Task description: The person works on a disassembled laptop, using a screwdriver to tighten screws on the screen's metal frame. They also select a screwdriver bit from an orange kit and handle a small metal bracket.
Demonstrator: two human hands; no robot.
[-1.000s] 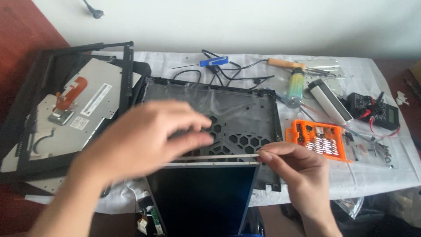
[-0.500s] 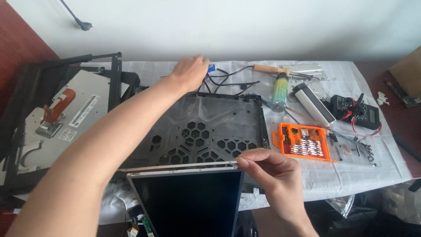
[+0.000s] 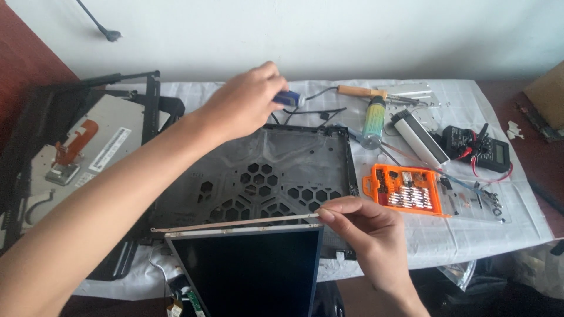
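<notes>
A repair workbench: dismantled laptop shell (image 3: 282,170), screwdriver bit set (image 3: 405,189), multimeter (image 3: 484,147)

Bright, even daylight throughout; soft faint shadows under the left hand (image 3: 244,105). Mild glare on the white tabletop (image 3: 470,235) cloth. Slightly soft focus, slight motion blur, bowed edges.

The blue-handled tool (image 3: 289,98) lies at the far side of the table, its handle mostly covered by the fingers closed round it, a short pale tip showing to the right. The thin metal strip (image 3: 235,223) is long, narrow and silvery, held almost level along the top edge of the dark LCD panel (image 3: 249,270), pinched at its right end.
</notes>
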